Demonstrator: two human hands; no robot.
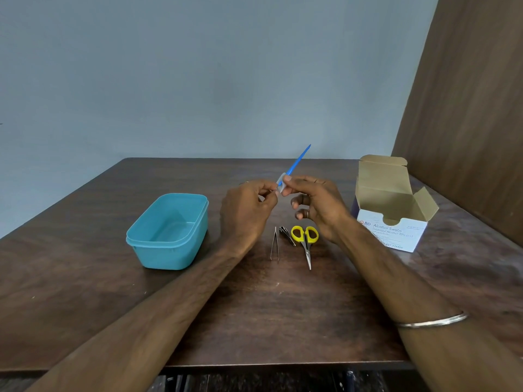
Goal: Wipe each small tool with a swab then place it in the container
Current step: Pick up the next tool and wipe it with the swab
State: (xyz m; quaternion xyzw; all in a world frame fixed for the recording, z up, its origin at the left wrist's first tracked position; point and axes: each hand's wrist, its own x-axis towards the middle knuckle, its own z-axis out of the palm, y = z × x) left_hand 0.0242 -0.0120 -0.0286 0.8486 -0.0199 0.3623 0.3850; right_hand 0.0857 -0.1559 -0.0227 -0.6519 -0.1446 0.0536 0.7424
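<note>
Swab (281, 183) pinched round blue tool (295, 163) by right fingers (287, 178); left hand (246, 210) hides its end.

Soft even light, dim; faint shadows under forearms; sharp focus; wide-angle bending at edges.

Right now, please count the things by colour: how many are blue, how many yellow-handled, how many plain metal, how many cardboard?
Blue: 2, the container and the blue tool
Yellow-handled: 1, the scissors
Plain metal: 2, the tweezers and the nail clipper
Cardboard: 1, the swab box
Total: 6
</note>
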